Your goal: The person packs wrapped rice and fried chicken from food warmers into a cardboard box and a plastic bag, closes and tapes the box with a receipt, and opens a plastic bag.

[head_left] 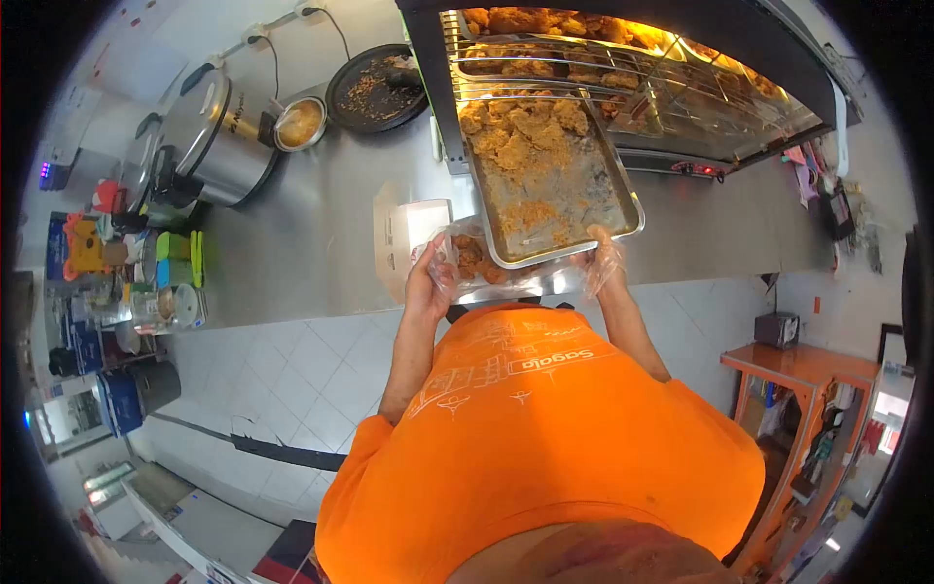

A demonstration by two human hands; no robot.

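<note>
I see through one head-worn camera, close above my shirt (545, 438), facing forward and steeply down through a wide, round, dark-edged lens. My shirt swells at 6 o'clock; my left hand (435, 275) and right hand (605, 265) lie nearer the centre, towards 10 and 2. Beyond them, the surface (326, 209) curves across, with the lit cabinet (720, 127) around 1 to 2.

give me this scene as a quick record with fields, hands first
left hand: clear plastic over it, beside the lower chicken, grip unclear
right hand: clear plastic over it, fingers on the near right rim of the tray
tray load: chicken pieces at the far end, crumbs nearer
warmer: lit, more chicken inside
box: open, on the metal counter
left side: big pot, bowl, round black pan
</note>
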